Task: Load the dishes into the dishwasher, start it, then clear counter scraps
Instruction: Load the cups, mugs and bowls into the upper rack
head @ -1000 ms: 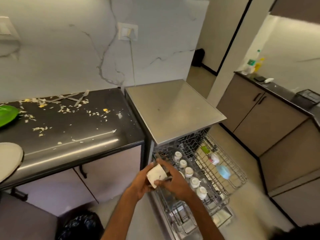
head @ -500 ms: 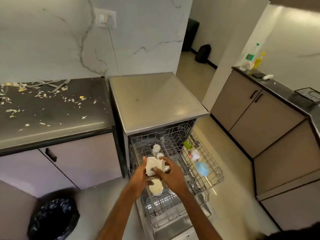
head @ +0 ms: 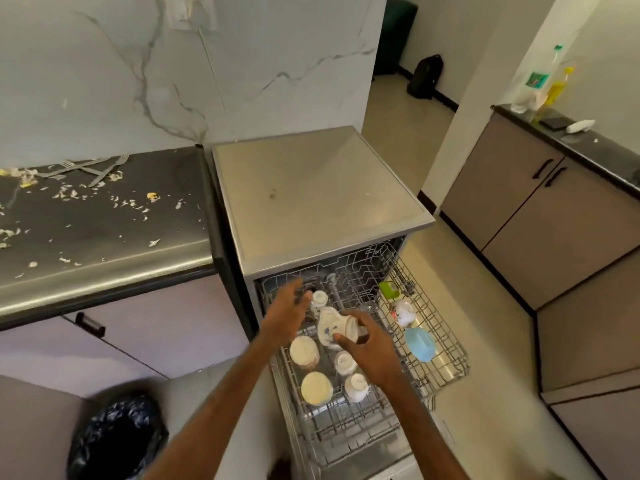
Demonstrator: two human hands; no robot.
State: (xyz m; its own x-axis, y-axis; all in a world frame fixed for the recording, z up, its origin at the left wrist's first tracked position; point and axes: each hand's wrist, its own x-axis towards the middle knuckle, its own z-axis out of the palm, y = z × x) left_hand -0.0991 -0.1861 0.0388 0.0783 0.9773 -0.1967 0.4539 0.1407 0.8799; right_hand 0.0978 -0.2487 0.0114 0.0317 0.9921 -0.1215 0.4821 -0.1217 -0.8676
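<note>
Right hand point(head: 372, 348) — fingers point(head: 358, 317) curled round one cup point(head: 332, 329), tilted just above rack point(head: 446, 344). Left hand point(head: 284, 317) spread, holding nothing. I count five inverted cups point(head: 317, 388) in it, one blue bowl point(head: 419, 344). Bottle point(head: 536, 79) label unreadable.

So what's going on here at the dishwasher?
A person is loading the dishwasher. Their right hand grips a white cup over the pulled-out upper rack, and the left hand hovers open just beside it. Several cups already sit upside down in the rack. On the counter to the left, food scraps and forks are not yet cleared.
</note>
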